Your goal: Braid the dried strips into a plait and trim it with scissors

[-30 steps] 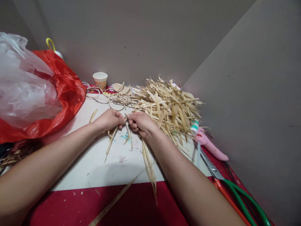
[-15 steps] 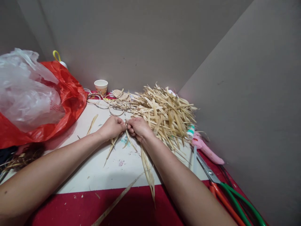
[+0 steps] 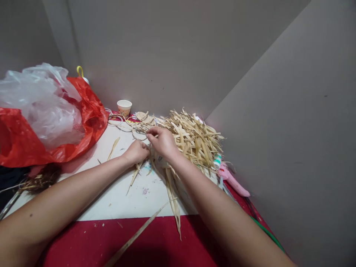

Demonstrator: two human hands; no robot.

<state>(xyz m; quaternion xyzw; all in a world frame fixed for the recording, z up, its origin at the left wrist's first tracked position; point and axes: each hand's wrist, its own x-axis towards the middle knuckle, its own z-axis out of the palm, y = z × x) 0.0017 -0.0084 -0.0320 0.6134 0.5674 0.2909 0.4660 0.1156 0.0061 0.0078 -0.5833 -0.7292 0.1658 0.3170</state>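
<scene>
My left hand point(image 3: 137, 152) is closed around a few dry straw strips point(image 3: 135, 174) that hang down onto the white board point(image 3: 116, 193). My right hand point(image 3: 162, 141) is raised a little above and behind it, its fingers pinched on a thin strip at the near edge of the big pile of straw strips point(image 3: 191, 139). More long strips point(image 3: 172, 193) trail from under my right wrist toward the red cloth point(image 3: 155, 244). The two hands are close but apart.
A red plastic bag point(image 3: 91, 118) with a clear bag point(image 3: 52, 111) on it lies at the left. A paper cup point(image 3: 124, 108), cord rings point(image 3: 115, 118) and a woven piece point(image 3: 144, 118) sit at the back. A pink glue gun point(image 3: 230, 181) lies right. Grey walls enclose the corner.
My right hand has lifted away from the left hand and moved back toward the straw pile. The left hand stays closed on its strips. The camera has shifted, hiding the scissors.
</scene>
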